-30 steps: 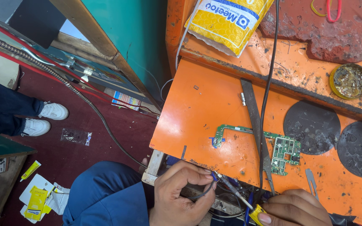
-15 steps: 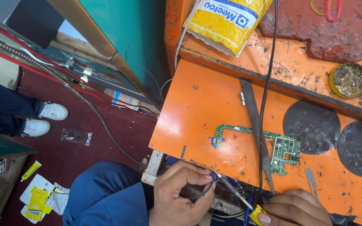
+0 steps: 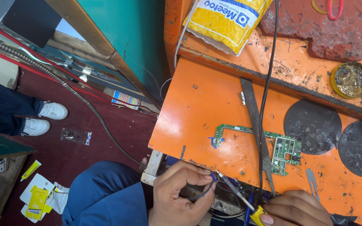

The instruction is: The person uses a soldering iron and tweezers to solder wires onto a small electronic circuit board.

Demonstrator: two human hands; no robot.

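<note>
Left hand (image 3: 181, 194) has a pinching grip on a thin dark wire (image 3: 208, 189). Right hand (image 3: 296, 207) grips a yellow-handled soldering iron (image 3: 237, 192), tip touching that wire, near the green circuit board (image 3: 283, 150) on the orange surface (image 3: 202, 113).

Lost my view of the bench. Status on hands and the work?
Left hand pinching thin wire at bench edge. Right hand gripping soldering iron, tip at the wire. Circuit board untouched; black cable crosses it.
</note>
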